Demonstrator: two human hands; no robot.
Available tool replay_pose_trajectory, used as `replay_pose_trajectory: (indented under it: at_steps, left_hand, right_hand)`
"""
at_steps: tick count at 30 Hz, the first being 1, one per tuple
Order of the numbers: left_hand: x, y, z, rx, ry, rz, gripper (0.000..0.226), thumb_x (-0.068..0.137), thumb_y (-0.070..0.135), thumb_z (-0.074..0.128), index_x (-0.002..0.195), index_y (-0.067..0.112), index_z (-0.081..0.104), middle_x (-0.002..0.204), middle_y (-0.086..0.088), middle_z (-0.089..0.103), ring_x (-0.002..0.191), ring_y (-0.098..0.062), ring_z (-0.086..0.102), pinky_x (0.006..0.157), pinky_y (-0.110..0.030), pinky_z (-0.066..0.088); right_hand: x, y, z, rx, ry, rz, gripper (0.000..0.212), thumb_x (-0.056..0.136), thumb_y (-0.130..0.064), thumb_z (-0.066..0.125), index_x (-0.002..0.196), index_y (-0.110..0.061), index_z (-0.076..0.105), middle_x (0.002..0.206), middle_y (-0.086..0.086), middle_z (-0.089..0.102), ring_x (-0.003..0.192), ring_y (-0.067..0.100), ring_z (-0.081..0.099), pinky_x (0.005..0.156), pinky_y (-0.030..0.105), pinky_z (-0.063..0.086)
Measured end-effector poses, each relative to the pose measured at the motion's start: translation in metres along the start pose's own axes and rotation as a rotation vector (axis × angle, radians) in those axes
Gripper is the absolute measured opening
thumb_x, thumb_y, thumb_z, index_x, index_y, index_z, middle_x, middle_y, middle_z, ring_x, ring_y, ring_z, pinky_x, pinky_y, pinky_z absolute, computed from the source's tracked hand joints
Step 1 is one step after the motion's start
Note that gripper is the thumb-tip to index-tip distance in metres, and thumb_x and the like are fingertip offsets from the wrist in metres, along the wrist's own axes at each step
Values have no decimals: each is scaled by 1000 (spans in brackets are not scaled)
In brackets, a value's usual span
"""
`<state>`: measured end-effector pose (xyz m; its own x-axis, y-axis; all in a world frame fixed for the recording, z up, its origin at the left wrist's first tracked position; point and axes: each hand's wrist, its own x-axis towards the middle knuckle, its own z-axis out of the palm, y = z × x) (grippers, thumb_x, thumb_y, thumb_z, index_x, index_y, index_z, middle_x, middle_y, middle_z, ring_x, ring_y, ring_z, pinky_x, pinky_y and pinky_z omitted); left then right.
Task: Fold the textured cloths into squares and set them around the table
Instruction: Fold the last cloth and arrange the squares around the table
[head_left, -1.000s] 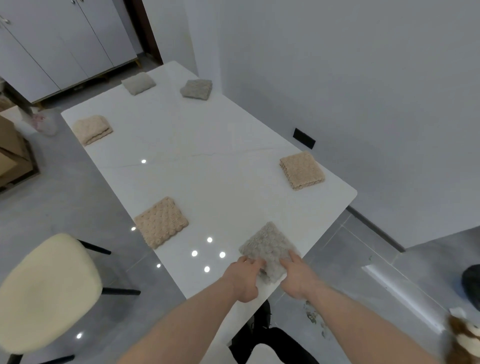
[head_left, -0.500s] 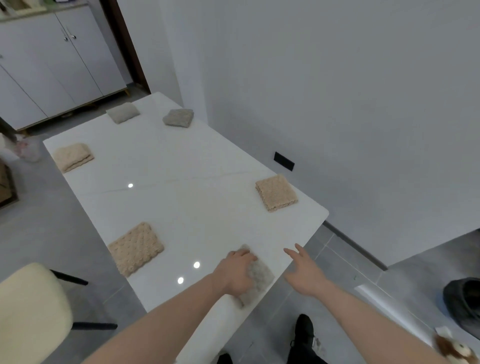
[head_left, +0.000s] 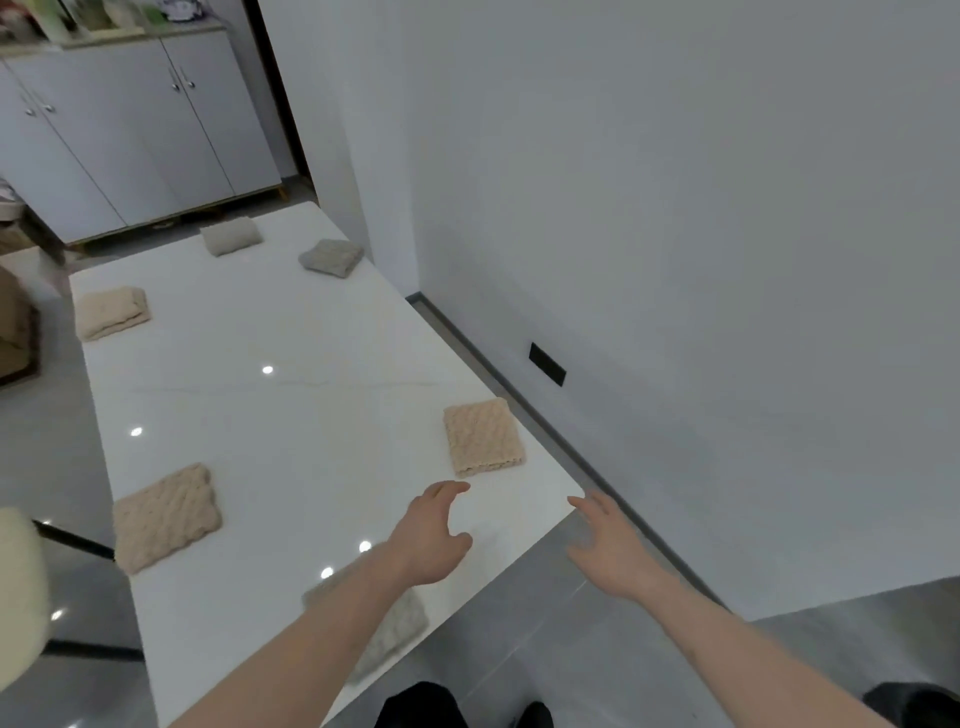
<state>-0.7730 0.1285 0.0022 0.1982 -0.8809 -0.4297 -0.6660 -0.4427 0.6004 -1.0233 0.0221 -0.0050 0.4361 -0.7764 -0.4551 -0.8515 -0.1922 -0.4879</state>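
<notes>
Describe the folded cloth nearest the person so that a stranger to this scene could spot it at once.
Start at the white table and follow its near edge. The grey cloth lies there, partly hidden under the left forearm. The nearest neighbours are beige.

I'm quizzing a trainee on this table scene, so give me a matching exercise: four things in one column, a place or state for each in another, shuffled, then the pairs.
1. left hand
2. right hand
3. grey cloth
4. beige cloth

A. partly under a forearm
B. open, above the table
C. near the table's right edge
D. open, past the table's corner

Pairs: 1-B, 2-D, 3-A, 4-C
</notes>
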Motion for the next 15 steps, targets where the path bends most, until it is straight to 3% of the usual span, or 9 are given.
replay_pose_trajectory:
  at_steps: [4,7,8,12,15]
  left_hand:
    - [0,7,12,-13,13,-40,70,88,23,56,154,29,33,161,7,26,146,-20,29,115,-34,33]
    - [7,2,11,-20,14,-79,69,89,22,56,153,29,33,162,7,24,147,-20,27,116,-33,32]
    - [11,0,9,-15,11,-87,68,89,23,56,153,29,34,163,6,23,147,-20,27,116,-33,33]
    - [37,-12,-5,-2,5,-107,66,89,26,56,152,29,37,163,7,22,144,-20,31,111,-34,38]
    - [62,-22,-14,-15,-1,-115,65,89,26,56,151,29,38,163,7,22,143,-20,33,111,-34,38]
  right_hand:
    - [19,-1,-18,56,-33,-27,68,91,-25,57,154,-32,31,166,-6,8,135,20,46,89,24,47]
    - [35,-7,-17,80,-92,-46,68,91,-25,58,154,-32,30,166,-10,4,101,13,65,74,25,52]
    - [40,-9,-16,97,-104,-53,69,91,-24,58,154,-32,30,165,-11,3,99,14,64,69,22,51]
    - [61,-16,-14,80,-114,-88,72,89,-27,57,154,-36,28,165,-15,1,130,18,50,82,27,56]
    - [77,-20,-17,48,-140,-79,70,93,-24,56,156,-32,25,166,-14,-1,129,14,49,70,16,50]
